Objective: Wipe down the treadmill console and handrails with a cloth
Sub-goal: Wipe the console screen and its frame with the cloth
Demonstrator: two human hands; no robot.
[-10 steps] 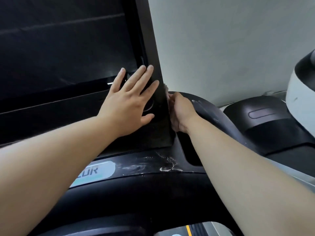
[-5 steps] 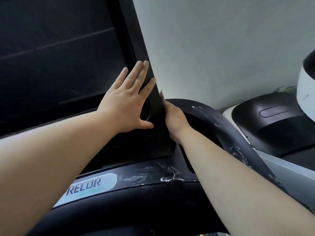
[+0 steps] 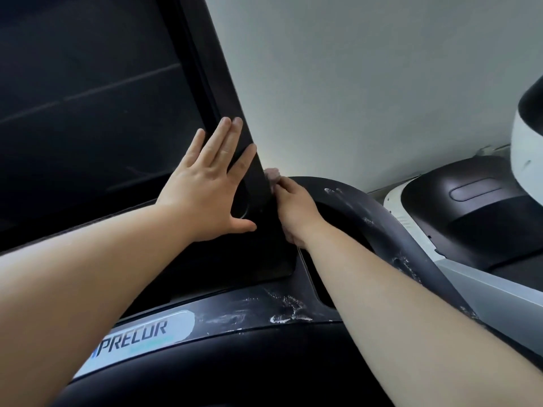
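Head view, nearest first: at 6 o'clock the console trim (image 3: 282, 315) carries white smears, as does the handrail (image 3: 382, 218) at 3 o'clock, so both likely remain to wipe. At centre the left hand (image 3: 205, 189) presses flat, fingers slightly spread, on the screen frame (image 3: 217, 83). The right hand (image 3: 293, 210) curls round the cloth (image 3: 271, 174) at the frame's right edge.

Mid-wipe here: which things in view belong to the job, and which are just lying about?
Job: console, smudged handrail, cloth, right hand gripping the cloth, left hand flat on the console.
Lying about: neighbouring machine, white rounded object at the right edge, wall.
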